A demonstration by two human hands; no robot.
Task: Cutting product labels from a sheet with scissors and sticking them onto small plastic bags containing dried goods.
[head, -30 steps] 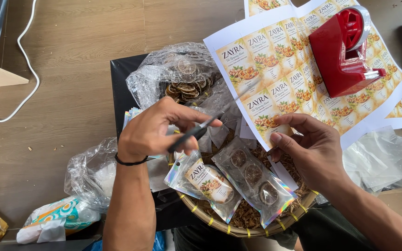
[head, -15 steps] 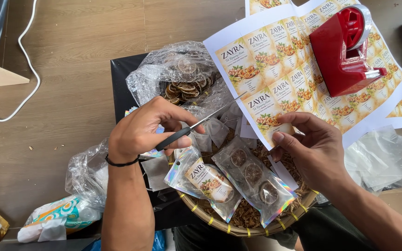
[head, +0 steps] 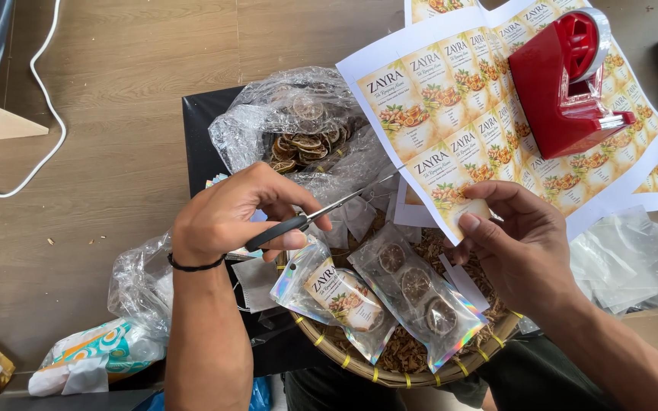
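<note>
My left hand [head: 234, 213] grips black-handled scissors [head: 321, 215], blades pointing right toward the edge of a printed label sheet [head: 451, 114]. My right hand [head: 515, 243] pinches the sheet's lower corner between thumb and fingers. Just below both hands, two shiny clear pouches lie on a woven basket [head: 390, 373]: one with a label [head: 336, 293], one with dried slices [head: 416, 289]. A red tape dispenser [head: 565, 84] rests on the sheet at upper right.
A crumpled plastic bag of dried slices [head: 298, 129] sits behind the basket on a black surface [head: 199, 144]. Empty clear pouches [head: 634, 259] lie at right. A plastic bag [head: 138, 281] and a colourful packet [head: 93, 354] sit at lower left. A white cable [head: 39, 114] crosses the wooden floor.
My left hand has lifted and turned the scissors so the blades now reach toward the label sheet's edge. My right hand keeps its hold on the sheet's corner.
</note>
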